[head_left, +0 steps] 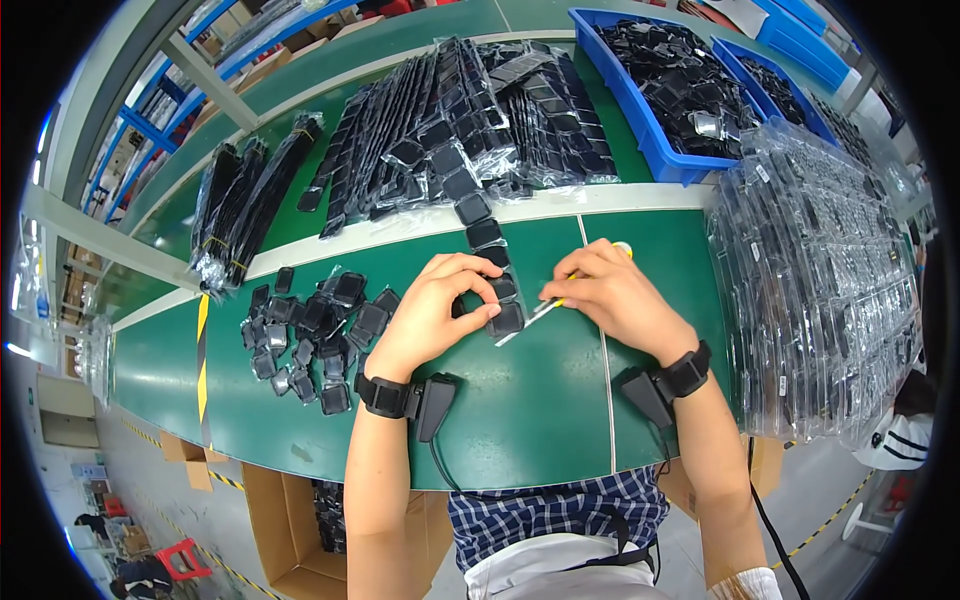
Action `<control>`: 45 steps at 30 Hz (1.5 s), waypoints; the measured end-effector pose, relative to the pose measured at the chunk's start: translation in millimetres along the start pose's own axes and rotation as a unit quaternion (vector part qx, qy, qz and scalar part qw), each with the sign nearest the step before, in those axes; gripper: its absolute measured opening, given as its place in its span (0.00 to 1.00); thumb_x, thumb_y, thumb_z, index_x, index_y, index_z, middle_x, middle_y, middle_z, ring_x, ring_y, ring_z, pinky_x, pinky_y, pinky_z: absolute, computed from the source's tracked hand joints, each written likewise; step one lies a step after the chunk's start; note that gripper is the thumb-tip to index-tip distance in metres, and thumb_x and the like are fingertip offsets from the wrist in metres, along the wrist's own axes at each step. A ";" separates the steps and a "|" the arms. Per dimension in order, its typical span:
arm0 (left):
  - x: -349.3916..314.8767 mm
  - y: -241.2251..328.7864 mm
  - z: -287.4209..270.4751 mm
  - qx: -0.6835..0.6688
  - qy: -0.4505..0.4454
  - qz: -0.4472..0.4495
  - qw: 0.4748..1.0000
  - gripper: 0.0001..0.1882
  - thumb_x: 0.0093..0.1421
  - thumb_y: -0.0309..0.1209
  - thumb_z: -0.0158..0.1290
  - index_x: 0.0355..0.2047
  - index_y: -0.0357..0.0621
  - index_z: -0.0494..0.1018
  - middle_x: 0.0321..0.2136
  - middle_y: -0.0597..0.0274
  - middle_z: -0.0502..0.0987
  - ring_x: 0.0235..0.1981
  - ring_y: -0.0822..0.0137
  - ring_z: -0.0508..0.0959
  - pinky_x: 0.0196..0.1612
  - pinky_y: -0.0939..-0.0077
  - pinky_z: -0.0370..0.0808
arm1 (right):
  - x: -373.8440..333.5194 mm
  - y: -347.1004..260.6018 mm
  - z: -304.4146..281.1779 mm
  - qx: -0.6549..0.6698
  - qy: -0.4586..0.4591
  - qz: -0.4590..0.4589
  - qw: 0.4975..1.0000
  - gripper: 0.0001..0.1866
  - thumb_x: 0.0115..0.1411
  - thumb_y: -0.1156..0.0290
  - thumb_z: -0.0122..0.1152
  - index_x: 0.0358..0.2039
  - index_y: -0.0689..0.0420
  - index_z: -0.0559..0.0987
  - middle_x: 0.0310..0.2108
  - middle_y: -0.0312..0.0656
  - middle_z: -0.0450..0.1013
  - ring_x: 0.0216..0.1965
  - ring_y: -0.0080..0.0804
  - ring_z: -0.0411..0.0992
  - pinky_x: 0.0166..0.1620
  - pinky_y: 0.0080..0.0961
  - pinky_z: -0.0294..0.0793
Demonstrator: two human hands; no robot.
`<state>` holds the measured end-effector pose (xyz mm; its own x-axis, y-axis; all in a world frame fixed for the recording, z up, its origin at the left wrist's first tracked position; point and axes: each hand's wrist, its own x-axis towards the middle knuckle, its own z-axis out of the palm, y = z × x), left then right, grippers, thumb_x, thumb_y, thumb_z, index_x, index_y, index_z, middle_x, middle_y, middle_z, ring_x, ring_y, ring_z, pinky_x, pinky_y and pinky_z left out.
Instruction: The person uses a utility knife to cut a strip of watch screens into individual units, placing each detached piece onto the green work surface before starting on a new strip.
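My left hand pinches the near end of a strip of black square pieces in clear plastic, holding it by its edge over the green table. The strip runs up and away to a large heap of similar strips. In my right hand is a yellow-handled utility knife, its thin blade pointing down and left. The blade lies close beside the last square of the strip; whether it touches the plastic I cannot tell. Left of my left hand, several loose black squares in clear wrapping lie in a pile.
Bundled black strips lie at the far left. A blue bin full of black pieces stands at the far right, another blue bin beside it. Stacked clear plastic trays rise at the right. An open cardboard box stands below the table edge.
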<state>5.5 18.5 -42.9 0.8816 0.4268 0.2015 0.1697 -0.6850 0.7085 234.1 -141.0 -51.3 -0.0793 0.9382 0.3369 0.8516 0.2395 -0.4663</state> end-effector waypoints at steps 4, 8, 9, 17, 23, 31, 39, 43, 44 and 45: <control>-2.5 0.1 -2.5 -0.006 0.006 0.000 1.000 0.06 0.53 0.25 0.67 0.31 0.44 0.81 0.50 0.64 0.82 0.55 0.57 0.76 0.61 0.62 0.71 | -14.4 10.9 -23.9 0.031 -0.011 0.036 0.999 0.13 0.56 0.75 0.70 0.43 0.48 0.88 0.42 0.33 0.76 0.48 0.37 0.69 0.55 0.34 0.66; -5.1 -5.2 -14.3 0.003 0.039 -0.011 0.999 0.06 0.53 0.24 0.66 0.31 0.42 0.81 0.49 0.61 0.82 0.54 0.56 0.78 0.60 0.62 0.72 | -15.9 7.2 -33.0 0.006 0.008 0.087 0.996 0.13 0.57 0.76 0.69 0.44 0.50 0.88 0.42 0.33 0.76 0.45 0.37 0.68 0.54 0.34 0.66; -8.3 -7.8 -20.3 0.014 0.053 -0.012 0.998 0.06 0.52 0.24 0.66 0.31 0.41 0.81 0.49 0.60 0.82 0.53 0.55 0.79 0.60 0.62 0.73 | -15.7 6.8 -30.9 0.005 0.009 0.087 0.996 0.13 0.57 0.76 0.69 0.44 0.50 0.88 0.42 0.33 0.76 0.45 0.37 0.68 0.54 0.34 0.66; -13.0 5.8 -26.8 0.073 0.004 -0.005 0.997 0.30 0.42 0.33 0.72 0.48 0.47 0.76 0.57 0.58 0.78 0.61 0.52 0.73 0.66 0.57 0.66 | -9.5 -4.7 -13.5 -0.043 0.039 0.066 0.996 0.16 0.58 0.76 0.68 0.47 0.50 0.87 0.41 0.33 0.74 0.43 0.36 0.68 0.52 0.33 0.67; -7.8 13.5 -9.8 0.084 -0.024 0.025 0.996 0.33 0.41 0.37 0.75 0.49 0.47 0.77 0.57 0.58 0.78 0.62 0.52 0.73 0.67 0.57 0.65 | -7.6 -12.5 1.4 -0.054 0.034 0.037 0.997 0.16 0.57 0.74 0.70 0.46 0.46 0.87 0.40 0.31 0.74 0.43 0.35 0.69 0.50 0.33 0.68; -0.5 4.1 -0.1 -0.062 0.035 -0.022 0.997 0.08 0.52 0.28 0.70 0.31 0.43 0.83 0.52 0.59 0.81 0.53 0.54 0.80 0.59 0.62 0.75 | -6.6 -18.0 0.3 -0.037 0.008 0.017 0.999 0.15 0.56 0.74 0.71 0.44 0.45 0.88 0.40 0.30 0.74 0.41 0.34 0.69 0.50 0.33 0.69; 4.1 -6.0 7.0 0.008 0.029 0.008 1.000 0.09 0.51 0.31 0.71 0.30 0.46 0.83 0.51 0.67 0.81 0.54 0.59 0.75 0.59 0.63 0.71 | -2.4 -14.5 5.7 -0.011 0.010 0.021 1.000 0.14 0.58 0.74 0.70 0.44 0.45 0.88 0.41 0.30 0.74 0.42 0.34 0.68 0.50 0.33 0.68; 4.8 -6.3 7.5 0.000 0.022 -0.003 1.000 0.09 0.51 0.33 0.71 0.30 0.46 0.83 0.50 0.68 0.81 0.54 0.59 0.74 0.60 0.63 0.70 | 1.9 -10.9 11.8 -0.013 0.029 0.005 0.999 0.13 0.59 0.75 0.69 0.44 0.45 0.88 0.42 0.29 0.75 0.45 0.34 0.68 0.52 0.33 0.65; 4.9 -6.1 7.4 0.000 0.022 -0.003 1.000 0.09 0.51 0.33 0.71 0.30 0.46 0.83 0.50 0.68 0.81 0.54 0.59 0.74 0.60 0.63 0.70 | 2.4 -10.1 12.2 -0.013 0.028 0.003 1.000 0.13 0.59 0.75 0.68 0.43 0.45 0.88 0.43 0.29 0.75 0.46 0.33 0.69 0.53 0.33 0.64; 5.3 -5.7 7.3 0.005 0.021 -0.003 1.000 0.09 0.52 0.33 0.71 0.30 0.46 0.83 0.50 0.68 0.81 0.54 0.59 0.74 0.60 0.63 0.70 | 2.7 -9.5 11.5 -0.013 0.028 0.004 1.000 0.13 0.59 0.75 0.68 0.43 0.45 0.88 0.43 0.29 0.75 0.46 0.33 0.69 0.53 0.33 0.64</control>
<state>12.4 20.4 -50.8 0.8612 0.4554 0.2256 0.1795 -0.6878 0.7034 219.8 -137.9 -55.4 -0.0434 0.9245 0.3788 0.8651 0.2244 -0.4485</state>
